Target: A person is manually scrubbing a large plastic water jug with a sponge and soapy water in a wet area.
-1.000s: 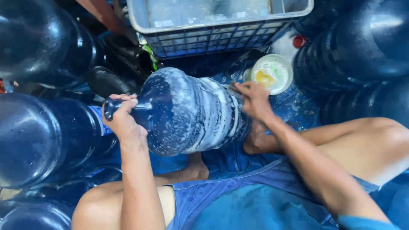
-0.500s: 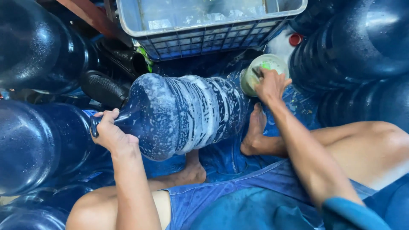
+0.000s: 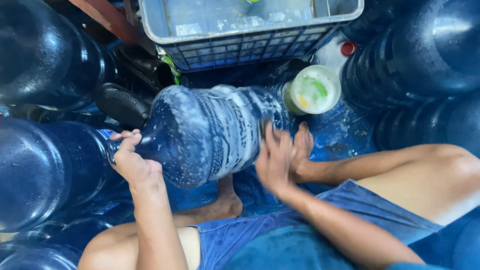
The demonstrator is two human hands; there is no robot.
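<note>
Both hands work: your left hand (image 3: pixel 131 162) grips the neck of the soapy blue water jug (image 3: pixel 210 132); your blurred right hand (image 3: pixel 274 159) lies open-fingered against its side.

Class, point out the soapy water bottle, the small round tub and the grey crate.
soapy water bottle (image 3: pixel 210 130), head view, ribbed side
small round tub (image 3: pixel 314 89), head view, inside
grey crate (image 3: pixel 240 44), head view, front wall

Person's own body, seen from above. Both arms bare from hand to upper arm; no sleeves, gloves, watch or rings visible. Left hand (image 3: pixel 131 162) and right hand (image 3: pixel 275 160) bare. Blue shorts (image 3: pixel 300 235) of damp-looking cloth, hemmed at the thigh. Legs and feet bare.
</note>
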